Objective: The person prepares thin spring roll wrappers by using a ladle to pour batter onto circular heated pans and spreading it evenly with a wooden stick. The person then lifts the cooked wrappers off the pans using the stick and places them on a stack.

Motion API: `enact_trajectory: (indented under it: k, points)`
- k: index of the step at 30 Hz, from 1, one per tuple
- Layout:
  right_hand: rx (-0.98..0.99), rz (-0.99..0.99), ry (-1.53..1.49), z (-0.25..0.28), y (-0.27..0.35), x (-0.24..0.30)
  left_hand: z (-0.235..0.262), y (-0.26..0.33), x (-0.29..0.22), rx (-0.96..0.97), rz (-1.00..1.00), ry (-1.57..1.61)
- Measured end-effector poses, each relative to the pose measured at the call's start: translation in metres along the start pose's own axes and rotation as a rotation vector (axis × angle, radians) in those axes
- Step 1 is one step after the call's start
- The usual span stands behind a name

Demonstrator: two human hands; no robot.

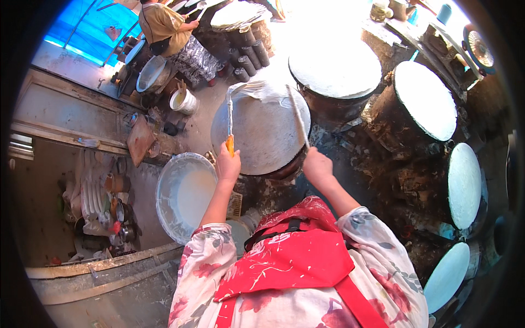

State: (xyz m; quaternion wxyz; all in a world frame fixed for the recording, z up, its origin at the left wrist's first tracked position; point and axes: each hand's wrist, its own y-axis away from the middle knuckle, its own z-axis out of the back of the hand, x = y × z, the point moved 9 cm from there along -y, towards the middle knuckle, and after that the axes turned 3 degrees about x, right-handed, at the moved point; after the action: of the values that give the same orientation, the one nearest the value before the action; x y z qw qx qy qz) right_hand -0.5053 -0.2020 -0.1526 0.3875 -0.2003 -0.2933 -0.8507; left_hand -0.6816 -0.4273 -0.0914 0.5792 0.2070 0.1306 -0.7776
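My left hand [228, 163] is closed around the orange handle of a long scraper [230, 128], whose thin shaft is coated white and bends at the far end. Closed on a pale, thin stick [298, 119], my right hand [318, 167] sits over the near right rim of a round griddle [254, 139]. Both tools reach toward the griddle's far edge. There a thin, white, wrinkled sheet [268, 90], like a flatbread or crepe, lies bunched between their tips; whether the tips touch it, I cannot tell. The griddle's middle shows a bare grey surface.
A large basin [163, 188] of white batter stands left of my left forearm. Several griddles covered in white, one a big round one [336, 68], curve around the right side. A white bucket [186, 103] stands beyond the basin. Another person [167, 30] works at the far left.
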Motion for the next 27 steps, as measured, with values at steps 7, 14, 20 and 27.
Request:
enact_trajectory:
  k: [7, 14, 20, 27]
  points:
    - [0.035, 0.201, 0.144, 0.008, -0.022, 0.052, 0.008, 0.009, 0.023, -0.057, 0.003, 0.086]
    - [0.06, 0.275, 0.251, -0.018, -0.041, 0.067, 0.013, 0.016, 0.026, -0.033, 0.011, 0.116]
    - [0.036, 0.223, 0.245, 0.028, -0.065, 0.043, 0.03, 0.044, 0.047, 0.014, 0.116, 0.23]
    - [0.075, 0.398, 0.417, 0.028, -0.07, 0.081, 0.032, 0.068, 0.088, 0.035, 0.221, 0.326]
